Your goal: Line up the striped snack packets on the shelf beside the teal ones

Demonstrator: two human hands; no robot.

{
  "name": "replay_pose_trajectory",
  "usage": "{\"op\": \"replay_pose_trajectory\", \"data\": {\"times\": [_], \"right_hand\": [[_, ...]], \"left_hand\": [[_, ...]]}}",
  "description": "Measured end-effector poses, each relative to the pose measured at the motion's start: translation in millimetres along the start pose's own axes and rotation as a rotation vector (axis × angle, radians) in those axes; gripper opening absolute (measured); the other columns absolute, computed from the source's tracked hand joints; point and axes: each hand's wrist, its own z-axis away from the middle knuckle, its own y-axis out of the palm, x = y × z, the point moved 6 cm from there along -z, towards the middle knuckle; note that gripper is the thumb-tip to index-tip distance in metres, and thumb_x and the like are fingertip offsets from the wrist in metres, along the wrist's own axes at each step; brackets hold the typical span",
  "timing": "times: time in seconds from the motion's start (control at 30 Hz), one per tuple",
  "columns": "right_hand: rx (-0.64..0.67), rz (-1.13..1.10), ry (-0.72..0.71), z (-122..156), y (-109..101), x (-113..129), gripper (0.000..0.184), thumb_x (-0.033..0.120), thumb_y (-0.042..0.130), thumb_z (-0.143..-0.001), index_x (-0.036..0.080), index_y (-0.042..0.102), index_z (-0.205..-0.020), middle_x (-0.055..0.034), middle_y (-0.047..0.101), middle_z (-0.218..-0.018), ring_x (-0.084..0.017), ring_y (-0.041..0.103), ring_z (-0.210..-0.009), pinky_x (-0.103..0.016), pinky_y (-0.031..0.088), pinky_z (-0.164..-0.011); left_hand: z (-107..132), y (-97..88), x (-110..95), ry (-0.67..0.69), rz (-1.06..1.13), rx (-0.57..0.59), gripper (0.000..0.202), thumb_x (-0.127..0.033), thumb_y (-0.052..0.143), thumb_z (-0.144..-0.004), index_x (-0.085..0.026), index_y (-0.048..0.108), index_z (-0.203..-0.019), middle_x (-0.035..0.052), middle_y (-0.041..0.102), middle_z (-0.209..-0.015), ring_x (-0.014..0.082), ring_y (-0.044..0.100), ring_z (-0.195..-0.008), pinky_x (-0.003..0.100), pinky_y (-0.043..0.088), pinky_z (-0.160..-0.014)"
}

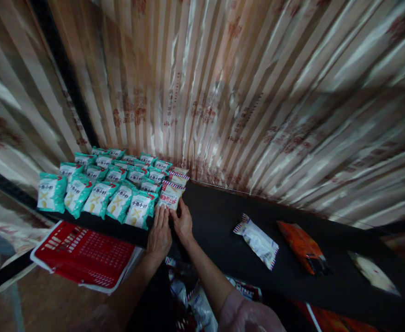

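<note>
A cream snack bag point(169, 194) with red lettering and a striped top edge stands at the right end of the rows of teal-and-white snack bags point(139, 210). My left hand point(160, 233) is at its lower left front, the fingers long and close together against it. At the bag's lower right side, my right hand point(183, 221) has bent fingers around the corner, partly hidden. Behind this bag shows the top of another cream bag point(179, 173). Several teal-and-white bags stand close together in rows on the black shelf point(212, 210), just left of my hands.
Further right on the shelf lie a white-and-blue packet point(258, 242), an orange bag point(302, 246) and a clear packet with pale contents point(373, 272). A red basket point(85, 253) sits below the shelf at left. More packets point(202, 304) lie below my arms. Striped sheeting point(216, 92) hangs behind.
</note>
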Motion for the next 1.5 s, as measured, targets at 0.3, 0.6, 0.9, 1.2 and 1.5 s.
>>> {"op": "replay_pose_trajectory", "data": {"times": [0.3, 0.6, 0.9, 1.2, 1.5], "right_hand": [[-0.018, -0.03, 0.006, 7, -2, -4, 0.058, 0.034, 0.053, -0.079, 0.016, 0.041, -0.133, -0.0124, 0.058, -0.116, -0.021, 0.059, -0.097, -0.033, 0.048, -0.083], [-0.06, 0.005, 0.03, 21, -6, -5, 0.054, 0.034, 0.053, -0.079, 0.014, 0.045, -0.129, -0.0137, 0.057, -0.117, -0.022, 0.055, -0.105, -0.035, 0.046, -0.089], [-0.093, 0.002, 0.011, 54, -15, -9, 0.043, 0.025, 0.049, -0.078, 0.015, 0.054, -0.119, -0.013, 0.059, -0.111, -0.022, 0.057, -0.101, -0.036, 0.047, -0.088], [-0.087, 0.05, -0.081, 88, -42, 0, 0.037, 0.016, 0.04, -0.079, 0.013, 0.06, -0.11, -0.012, 0.061, -0.109, -0.018, 0.055, -0.104, -0.034, 0.043, -0.095], [-0.109, 0.046, -0.134, 143, -79, -11, 0.034, 0.014, 0.036, -0.083, 0.014, 0.061, -0.107, -0.0115, 0.063, -0.105, -0.017, 0.058, -0.099, -0.033, 0.046, -0.092]], "left_hand": [[0, 0.4, 0, -0.016, 0.013, 0.003, 0.056, -0.006, 0.029, -0.085, -0.008, 0.02, -0.14, 0.0184, 0.025, -0.146, 0.0268, 0.009, -0.138, 0.051, 0.03, -0.107], [3, -2.9, -1, -0.01, 0.001, -0.052, 0.049, -0.007, 0.03, -0.086, -0.005, 0.031, -0.135, 0.019, 0.029, -0.144, 0.0256, 0.013, -0.137, 0.048, 0.031, -0.107], [11, -10.9, -12, 0.072, 0.037, -0.111, 0.041, -0.012, 0.031, -0.088, -0.009, 0.042, -0.127, 0.0159, 0.044, -0.136, 0.0229, 0.026, -0.135, 0.045, 0.038, -0.104], [40, -4.0, -44, 0.101, 0.113, -0.043, 0.037, -0.02, 0.03, -0.092, -0.011, 0.046, -0.124, 0.0144, 0.052, -0.129, 0.022, 0.038, -0.128, 0.042, 0.043, -0.1], [79, -16.9, -90, 0.185, 0.186, 0.018, 0.036, -0.018, 0.033, -0.09, -0.011, 0.049, -0.122, 0.0137, 0.056, -0.121, 0.0205, 0.047, -0.12, 0.038, 0.046, -0.097]]}}
